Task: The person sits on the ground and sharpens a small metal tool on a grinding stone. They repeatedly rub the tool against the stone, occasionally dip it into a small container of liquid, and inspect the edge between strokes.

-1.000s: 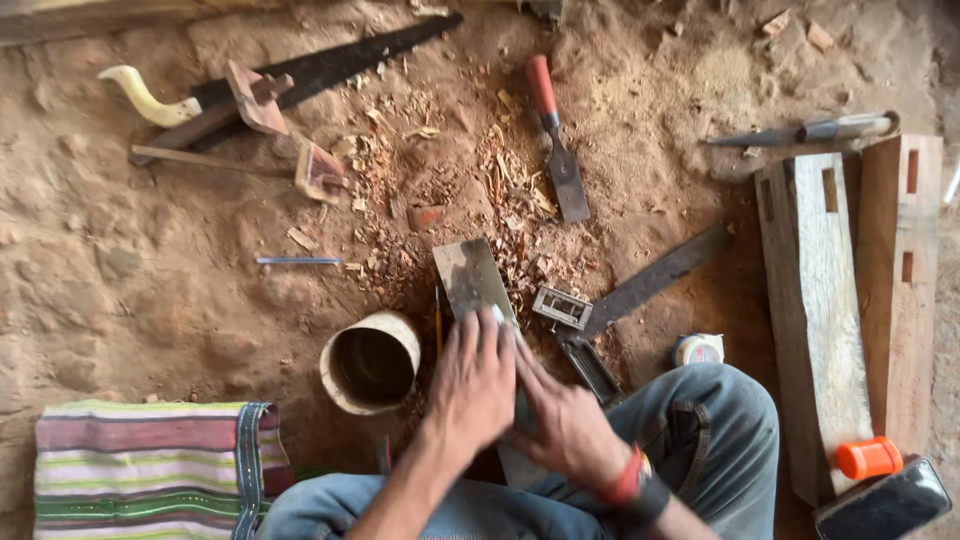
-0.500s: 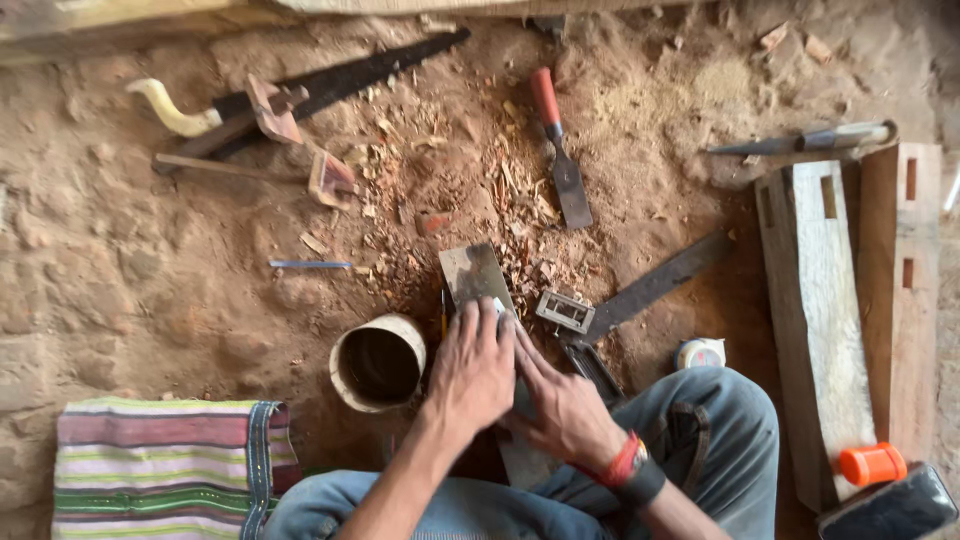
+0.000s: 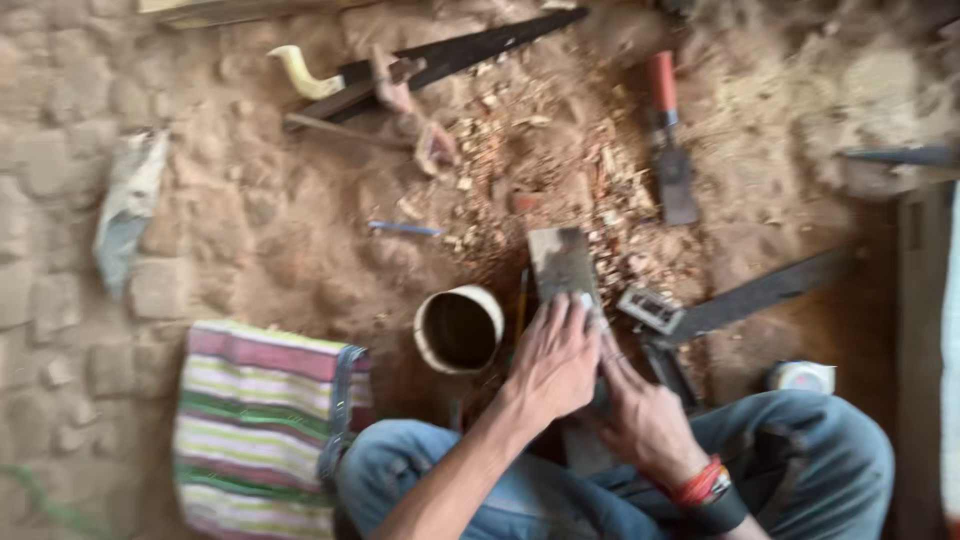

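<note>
I sit on the sandy ground in blue jeans [image 3: 800,450]. A flat grey slab [image 3: 560,260] lies in front of my knees, pointing away from me. My left hand [image 3: 555,362] presses down on its near end, fingers together and spread flat over it. Just to the right and nearer to me, my right hand [image 3: 645,420], with a red band at the wrist, has its fingers reaching to the slab's edge. Something dark shows between the two hands; what it is stays hidden. The picture is blurred.
A round open tin [image 3: 458,328] stands left of the slab. Further out lie a handsaw [image 3: 450,55], a red-handled chisel [image 3: 668,130], a metal square [image 3: 740,298], a blue pencil [image 3: 405,228] and wood shavings [image 3: 560,150]. A striped cloth [image 3: 265,425] lies left, a plank [image 3: 920,330] right.
The view has swung to the left, so everything sits further right in the picture and is blurred. Both hands stay on the slab's near end.
</note>
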